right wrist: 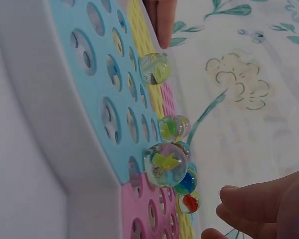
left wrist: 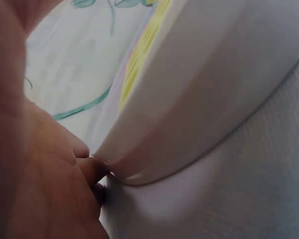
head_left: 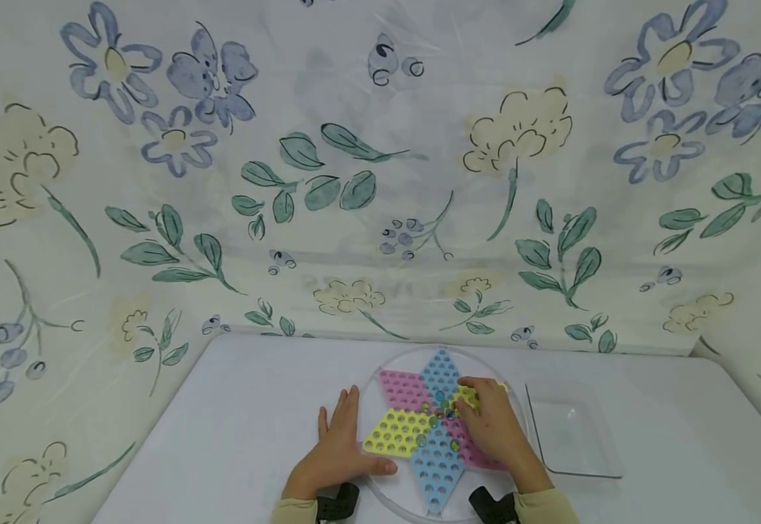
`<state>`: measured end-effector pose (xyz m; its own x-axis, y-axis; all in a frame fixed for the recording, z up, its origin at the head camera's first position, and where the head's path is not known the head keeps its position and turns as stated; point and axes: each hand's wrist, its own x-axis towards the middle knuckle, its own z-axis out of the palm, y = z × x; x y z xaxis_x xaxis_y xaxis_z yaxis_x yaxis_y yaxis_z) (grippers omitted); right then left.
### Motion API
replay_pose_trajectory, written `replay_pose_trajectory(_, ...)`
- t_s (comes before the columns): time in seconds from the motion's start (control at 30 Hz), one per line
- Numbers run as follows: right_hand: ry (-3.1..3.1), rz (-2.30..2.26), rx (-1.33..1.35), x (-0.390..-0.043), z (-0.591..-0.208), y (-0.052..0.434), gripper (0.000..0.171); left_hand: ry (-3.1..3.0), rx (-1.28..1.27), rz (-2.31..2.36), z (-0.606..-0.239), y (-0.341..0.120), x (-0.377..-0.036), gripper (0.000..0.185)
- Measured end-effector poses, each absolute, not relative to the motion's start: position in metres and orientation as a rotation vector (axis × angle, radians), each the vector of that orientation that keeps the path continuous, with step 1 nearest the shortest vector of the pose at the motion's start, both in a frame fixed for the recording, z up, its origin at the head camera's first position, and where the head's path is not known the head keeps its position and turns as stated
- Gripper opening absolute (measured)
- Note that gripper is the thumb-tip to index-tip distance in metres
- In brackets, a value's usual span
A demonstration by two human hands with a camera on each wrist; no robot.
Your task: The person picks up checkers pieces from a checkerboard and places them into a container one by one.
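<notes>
A round white board (head_left: pixel 393 502) lies on the table with a star of pink, blue and yellow pierced sections, like a Chinese checkers board. My left hand (head_left: pixel 339 450) rests at its left rim, fingers straight and thumb reaching over the edge. Over the right side is my right hand (head_left: pixel 493 426), index finger and thumb apart near the middle, nothing visible between them. Glass marbles (head_left: pixel 455 445) sit in holes around the centre. The right wrist view shows a large marble with a yellow swirl (right wrist: pixel 166 165) and a red-and-white one (right wrist: pixel 190 203) close to the fingertips.
A clear shallow tray (head_left: pixel 573 469) stands on the white table (head_left: pixel 236 407) to the right of the board. Behind the table hangs a flower-printed cloth (head_left: pixel 420 276). Black wrist devices (head_left: pixel 337 502) sit on both wrists at the front.
</notes>
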<state>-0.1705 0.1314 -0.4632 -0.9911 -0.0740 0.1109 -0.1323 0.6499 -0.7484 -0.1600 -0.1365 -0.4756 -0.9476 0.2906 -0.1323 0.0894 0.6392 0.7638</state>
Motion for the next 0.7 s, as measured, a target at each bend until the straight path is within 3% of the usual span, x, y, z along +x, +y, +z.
replay_pose_trajectory(0.7, -2.763, 1.184, 0.243, -0.1686, -0.4696, 0.1326, 0.021, 2.596, 0.391, 1.164, -0.4815, -0.1426, -0.164, 0.146)
